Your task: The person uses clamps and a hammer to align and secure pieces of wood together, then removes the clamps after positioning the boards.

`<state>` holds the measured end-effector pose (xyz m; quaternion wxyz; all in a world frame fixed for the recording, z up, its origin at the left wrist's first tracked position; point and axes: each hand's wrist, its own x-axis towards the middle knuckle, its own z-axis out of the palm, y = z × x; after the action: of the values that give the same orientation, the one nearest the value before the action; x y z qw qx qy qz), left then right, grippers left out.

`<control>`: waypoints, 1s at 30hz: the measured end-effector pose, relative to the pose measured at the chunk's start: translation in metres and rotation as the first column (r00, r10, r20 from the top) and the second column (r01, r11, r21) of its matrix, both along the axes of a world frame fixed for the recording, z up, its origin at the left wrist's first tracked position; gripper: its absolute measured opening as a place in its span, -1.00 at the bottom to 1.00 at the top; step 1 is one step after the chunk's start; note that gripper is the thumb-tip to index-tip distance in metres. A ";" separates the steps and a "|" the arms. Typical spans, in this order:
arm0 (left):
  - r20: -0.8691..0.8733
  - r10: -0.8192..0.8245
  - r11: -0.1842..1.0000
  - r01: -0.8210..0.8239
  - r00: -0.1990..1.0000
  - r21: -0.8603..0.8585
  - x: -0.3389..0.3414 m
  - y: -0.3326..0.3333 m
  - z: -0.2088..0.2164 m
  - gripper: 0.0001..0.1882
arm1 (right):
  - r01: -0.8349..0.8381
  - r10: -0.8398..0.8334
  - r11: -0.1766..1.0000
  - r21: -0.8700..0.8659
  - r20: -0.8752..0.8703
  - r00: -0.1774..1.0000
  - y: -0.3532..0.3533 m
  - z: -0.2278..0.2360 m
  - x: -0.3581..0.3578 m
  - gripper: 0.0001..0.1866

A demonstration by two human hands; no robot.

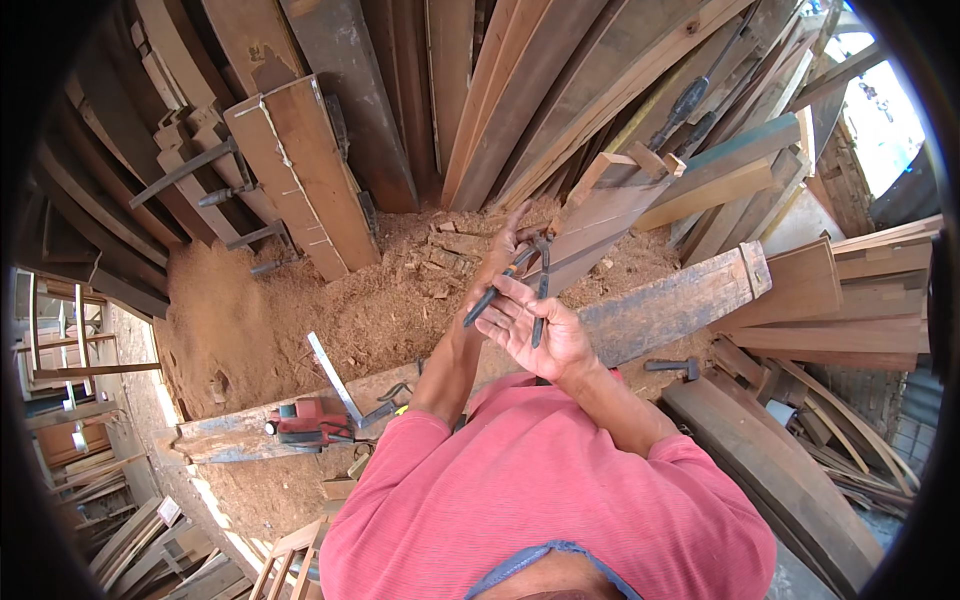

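Observation:
A pair of dark-handled pincers (543,262) is spread in front of me, its jaws pointing away and its two handles wide apart. My right hand (540,327) has its palm turned up under the handles; one handle crosses near the thumb and the other lies past the fingertips. Beside the jaws is my left hand (508,245), its fingers small and partly hidden, so what they grip is unclear. Just right of the jaws, a reddish board (600,220) stands with small wood blocks (655,162) at its top end.
A worn plank (670,305) runs across in front of my body. A red power tool (312,424) and a white-edged square (335,380) sit at the left; a hammer (672,367) lies right. Clamps (215,190) flank an upright board (300,180). Sawdust (240,310) covers the ground.

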<state>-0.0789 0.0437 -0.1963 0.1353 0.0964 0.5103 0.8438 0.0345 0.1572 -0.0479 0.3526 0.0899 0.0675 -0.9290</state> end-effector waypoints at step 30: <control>0.429 0.060 0.969 -0.155 0.901 0.190 0.000 0.005 0.005 -0.32 | 0.245 -0.289 0.956 0.160 0.372 0.882 -0.033 0.020 -0.045 -0.81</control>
<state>-0.0791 0.0492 -0.1915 0.1831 -0.1014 0.3777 0.9020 -0.0103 0.1247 -0.0282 0.2221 0.3011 0.0332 -0.9268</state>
